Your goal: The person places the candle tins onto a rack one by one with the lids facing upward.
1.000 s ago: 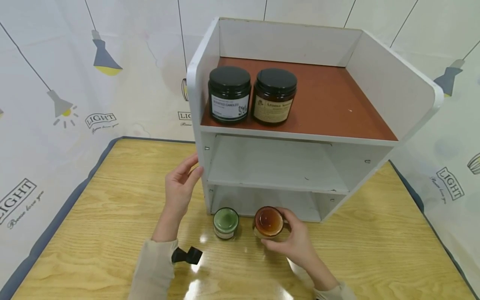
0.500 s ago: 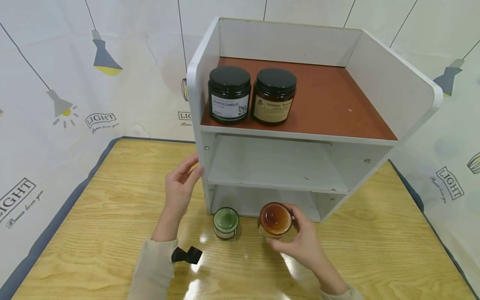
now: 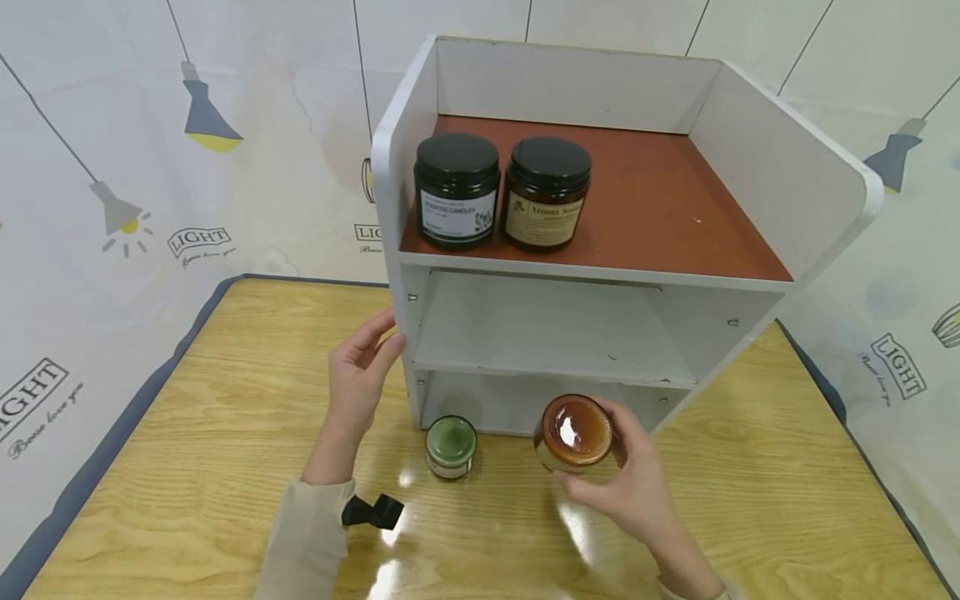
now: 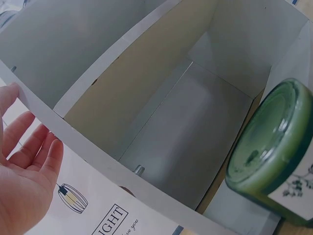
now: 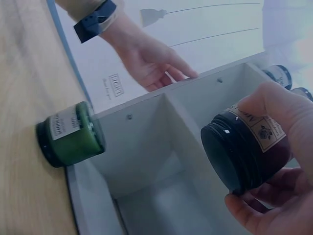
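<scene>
In the head view my right hand grips an amber glass candle jar at its side, bottom facing up, in front of the shelf's lower opening. Its black lid points down, as the right wrist view shows. My left hand touches the left side panel of the white shelf unit, fingers relaxed, thumb near the front edge. A green candle jar stands upside down on the table between both hands, just before the unit.
Two dark candle jars with black lids, one white-labelled and one tan-labelled, stand at the left of the red-brown top board. The wooden table meets a printed cloth backdrop behind.
My right hand has lifted the amber candle jar off the table and carried it to the right, tilting it slightly. The left hand and the green jar stay put.
</scene>
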### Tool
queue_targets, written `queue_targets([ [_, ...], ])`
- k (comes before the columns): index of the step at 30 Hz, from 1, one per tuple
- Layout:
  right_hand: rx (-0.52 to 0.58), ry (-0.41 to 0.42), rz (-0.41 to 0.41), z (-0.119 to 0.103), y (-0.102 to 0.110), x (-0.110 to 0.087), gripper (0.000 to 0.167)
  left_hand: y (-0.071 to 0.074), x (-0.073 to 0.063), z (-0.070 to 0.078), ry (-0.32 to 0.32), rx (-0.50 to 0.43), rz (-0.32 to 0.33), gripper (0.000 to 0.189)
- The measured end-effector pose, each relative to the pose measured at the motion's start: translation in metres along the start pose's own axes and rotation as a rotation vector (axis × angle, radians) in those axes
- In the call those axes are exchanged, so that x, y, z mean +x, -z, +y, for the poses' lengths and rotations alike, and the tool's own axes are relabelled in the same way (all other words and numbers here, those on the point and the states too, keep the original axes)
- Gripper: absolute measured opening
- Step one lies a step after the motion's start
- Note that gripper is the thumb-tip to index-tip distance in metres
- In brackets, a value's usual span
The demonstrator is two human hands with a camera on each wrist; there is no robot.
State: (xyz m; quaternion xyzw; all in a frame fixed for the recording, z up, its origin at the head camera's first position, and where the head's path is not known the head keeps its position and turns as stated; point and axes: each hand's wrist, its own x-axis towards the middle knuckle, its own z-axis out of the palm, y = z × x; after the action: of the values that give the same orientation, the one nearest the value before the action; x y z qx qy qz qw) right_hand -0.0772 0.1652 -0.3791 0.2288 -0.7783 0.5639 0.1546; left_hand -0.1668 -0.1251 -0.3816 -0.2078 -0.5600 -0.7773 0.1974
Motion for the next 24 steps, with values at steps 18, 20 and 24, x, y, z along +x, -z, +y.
queue_targets([
  [18,0.152,0.089,0.058,-0.021,0.015,0.012,0.072,0.000,0.000,0.000,-0.009,-0.011,0.002,0.028],
  [20,0.171,0.086,0.066,-0.023,0.016,0.013,0.072,-0.001,-0.001,0.000,-0.011,-0.014,0.002,0.028],
  [24,0.220,0.136,0.101,-0.027,0.018,0.017,0.073,-0.001,-0.001,0.000,-0.013,-0.014,0.003,0.027],
])
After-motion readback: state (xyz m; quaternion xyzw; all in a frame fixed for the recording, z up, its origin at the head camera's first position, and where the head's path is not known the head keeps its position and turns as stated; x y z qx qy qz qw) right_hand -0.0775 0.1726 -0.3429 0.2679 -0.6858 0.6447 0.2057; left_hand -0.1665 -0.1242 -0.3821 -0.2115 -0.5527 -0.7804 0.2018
